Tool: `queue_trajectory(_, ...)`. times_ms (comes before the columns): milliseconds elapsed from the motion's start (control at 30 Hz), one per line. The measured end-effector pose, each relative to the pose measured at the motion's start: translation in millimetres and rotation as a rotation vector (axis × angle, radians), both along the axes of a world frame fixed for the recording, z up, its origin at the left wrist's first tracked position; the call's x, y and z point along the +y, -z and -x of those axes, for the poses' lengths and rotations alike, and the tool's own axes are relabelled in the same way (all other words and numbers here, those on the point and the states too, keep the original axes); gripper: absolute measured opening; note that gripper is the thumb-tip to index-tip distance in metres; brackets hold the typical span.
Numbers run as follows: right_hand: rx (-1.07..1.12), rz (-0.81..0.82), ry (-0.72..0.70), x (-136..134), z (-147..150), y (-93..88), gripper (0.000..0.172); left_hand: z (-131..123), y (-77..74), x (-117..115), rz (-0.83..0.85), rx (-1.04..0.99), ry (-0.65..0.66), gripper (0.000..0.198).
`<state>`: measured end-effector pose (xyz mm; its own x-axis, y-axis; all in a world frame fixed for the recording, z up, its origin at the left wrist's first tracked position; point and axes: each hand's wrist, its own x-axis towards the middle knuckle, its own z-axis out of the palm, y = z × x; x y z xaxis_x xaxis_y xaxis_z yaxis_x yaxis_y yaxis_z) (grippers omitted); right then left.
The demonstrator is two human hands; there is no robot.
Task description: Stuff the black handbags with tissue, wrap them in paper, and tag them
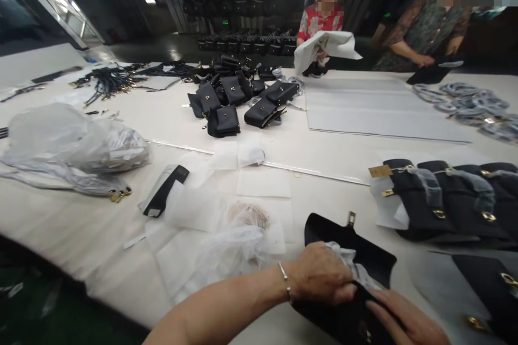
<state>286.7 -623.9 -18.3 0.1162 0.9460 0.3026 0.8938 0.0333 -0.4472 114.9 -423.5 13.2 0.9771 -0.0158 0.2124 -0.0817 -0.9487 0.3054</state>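
A black bag (335, 318) lies at the lower right with its flap (364, 248) raised and a gold clasp at the flap's edge. My left hand (321, 275), with a bracelet at the wrist, is closed at the bag's opening on crumpled translucent wrapping (343, 253). Its fingertips are partly hidden by the bag. On the right side of the opening, my right hand (404, 315) grips the bag's edge, thumb and fingers on either side of it.
Finished-looking black bags (421, 199) line the right side. White paper sheets (190, 207) and plastic (230, 248) lie left of my hands. Small black bags (226, 118) are piled farther back. Two people stand across the table (162, 118); one holds white sheeting (327, 48).
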Motion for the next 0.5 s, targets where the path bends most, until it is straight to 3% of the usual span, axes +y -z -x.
queue_trajectory(67, 0.009, 0.094, 0.126, 20.5, 12.2, 1.3, 0.023, -2.8, 11.9, 7.8, 0.041, 0.144, -0.102, 0.033)
queue_trajectory(167, 0.081, 0.243, 0.342, 53.5, 36.5, 10.7, 0.038, -7.9, 34.9, 19.6, 0.084, 0.320, -0.207, 0.030)
queue_trajectory(233, 0.140, 0.335, 0.453, 68.2, 44.6, 18.5, 0.038, -13.2, 43.5, 25.3, 0.101, 0.346, -0.225, 0.029)
queue_trajectory(300, 0.196, 0.378, 0.518, 73.1, 45.2, 24.3, 0.034, -18.1, 41.8, 27.5, 0.105, 0.340, -0.237, 0.027)
queue_trajectory(400, 0.241, 0.365, 0.558, 68.3, 40.6, 29.1, 0.033, -17.4, 27.2, 19.7, 0.105, 0.293, -0.251, 0.021)
queue_trajectory(500, 0.269, 0.353, 0.542, 62.5, 38.5, 33.8, 0.035, -4.9, 19.2, -0.8, 0.143, 0.168, -0.121, 0.028)
